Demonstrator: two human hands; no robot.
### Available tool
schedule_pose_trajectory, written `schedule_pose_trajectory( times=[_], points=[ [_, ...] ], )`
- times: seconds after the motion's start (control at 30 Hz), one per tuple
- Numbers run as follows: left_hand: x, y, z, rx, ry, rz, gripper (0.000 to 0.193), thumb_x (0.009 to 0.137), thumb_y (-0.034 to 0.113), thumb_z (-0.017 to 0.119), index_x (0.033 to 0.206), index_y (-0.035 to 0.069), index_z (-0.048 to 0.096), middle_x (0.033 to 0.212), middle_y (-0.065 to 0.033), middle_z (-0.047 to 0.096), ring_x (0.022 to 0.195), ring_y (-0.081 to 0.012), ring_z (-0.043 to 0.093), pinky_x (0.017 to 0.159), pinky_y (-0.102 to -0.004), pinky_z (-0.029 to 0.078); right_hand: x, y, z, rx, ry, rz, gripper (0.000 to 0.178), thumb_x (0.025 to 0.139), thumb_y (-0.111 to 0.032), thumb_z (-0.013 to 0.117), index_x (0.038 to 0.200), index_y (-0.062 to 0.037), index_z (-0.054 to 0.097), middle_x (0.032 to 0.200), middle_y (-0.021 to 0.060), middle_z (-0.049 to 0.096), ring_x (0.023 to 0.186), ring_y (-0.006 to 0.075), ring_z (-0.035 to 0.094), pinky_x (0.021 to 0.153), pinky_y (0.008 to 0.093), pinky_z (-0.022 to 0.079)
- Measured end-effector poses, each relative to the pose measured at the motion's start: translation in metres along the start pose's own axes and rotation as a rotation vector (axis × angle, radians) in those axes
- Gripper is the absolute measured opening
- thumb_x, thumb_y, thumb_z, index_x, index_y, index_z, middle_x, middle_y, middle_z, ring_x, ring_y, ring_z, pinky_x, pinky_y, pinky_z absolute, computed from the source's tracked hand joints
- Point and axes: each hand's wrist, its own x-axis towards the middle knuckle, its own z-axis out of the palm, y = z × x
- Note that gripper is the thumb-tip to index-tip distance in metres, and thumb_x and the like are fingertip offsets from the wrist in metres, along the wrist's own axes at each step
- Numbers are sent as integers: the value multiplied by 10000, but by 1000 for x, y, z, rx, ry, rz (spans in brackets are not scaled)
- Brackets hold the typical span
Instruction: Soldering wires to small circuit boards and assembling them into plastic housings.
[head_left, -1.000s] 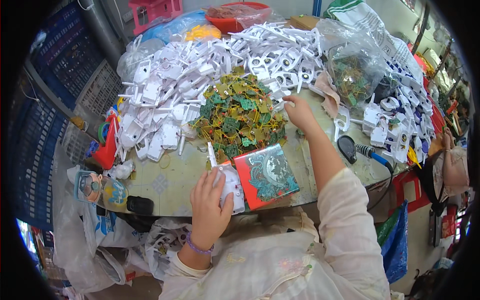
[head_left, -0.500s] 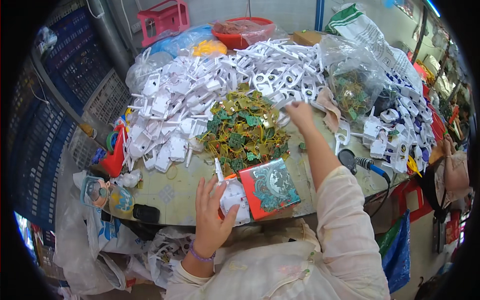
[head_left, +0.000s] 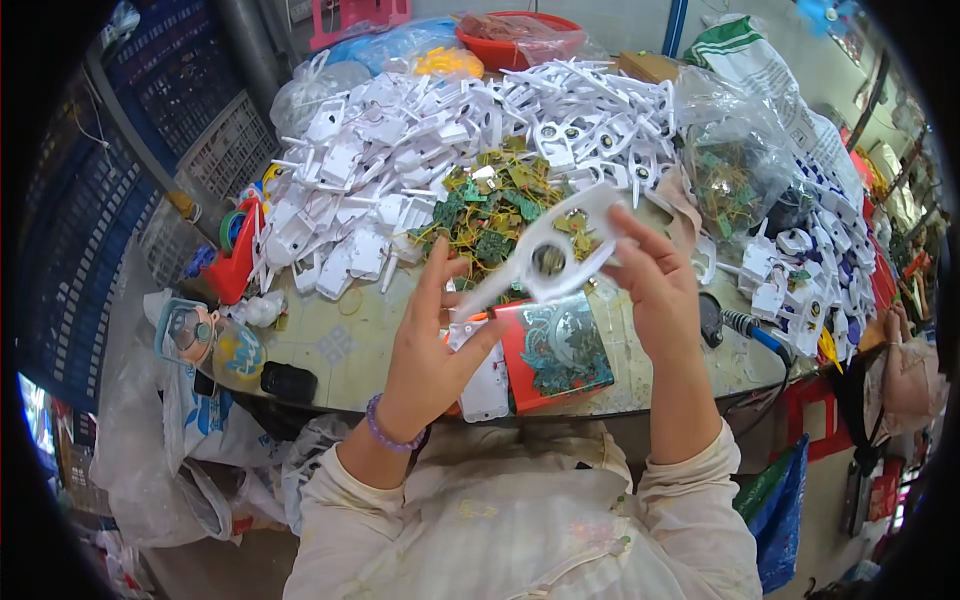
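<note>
A white plastic casing half with a long narrow handle (head_left: 585,212) is in the air above the table, pinched at its wide end by my right hand (head_left: 655,295). A round metal speaker (head_left: 548,260) is set in it. My left hand (head_left: 425,355), wearing a purple bead bracelet, is open by the handle's tip; I cannot tell if they touch. Under my left hand another white casing (head_left: 485,385) lies at the table edge, beside a red box with a teal picture (head_left: 560,350). Behind the held casing is a heap of green circuit boards with yellow wires (head_left: 485,215).
White casings (head_left: 350,180) are piled across the back. More casings (head_left: 800,270) lie at the right, near a soldering iron (head_left: 745,325) and a clear bag of boards (head_left: 730,180). At left are a red tape dispenser (head_left: 235,265) and a black object (head_left: 288,380).
My right hand has come back from the pile toward me, bringing the white casing with the speaker. My left hand has lifted off the casing on the table toward it. The view has shifted slightly.
</note>
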Motion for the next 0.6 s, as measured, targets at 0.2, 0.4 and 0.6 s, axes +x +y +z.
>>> schedule_pose_trajectory(
  times=[0.2,0.4,0.6],
  points=[
    [-18,6,-13,261,-286,29,304,779,-74,588,1058,26,655,987,-116,670,905,-226,638,807,-307,491,5,22,-22,-323,-227,266,246,837,-52,613,1081,-31,623,839,-2,623,687,45,546,566,190,424],
    [-25,-9,-10,436,-313,39,240,761,14,622,998,26,660,959,-121,662,895,-294,630,808,-356,485,0,32,-3,-781,-465,197,199,798,-36,652,997,-40,660,883,20,649,764,121,599,666,267,471],
    [-31,-17,16,567,-171,135,285,720,47,641,1005,54,651,857,-99,642,821,-280,596,722,-412,454,-11,26,-3,-906,-418,-307,182,785,-64,687,962,-33,658,1020,111,649,944,267,604,787,343,471]
  ],
)
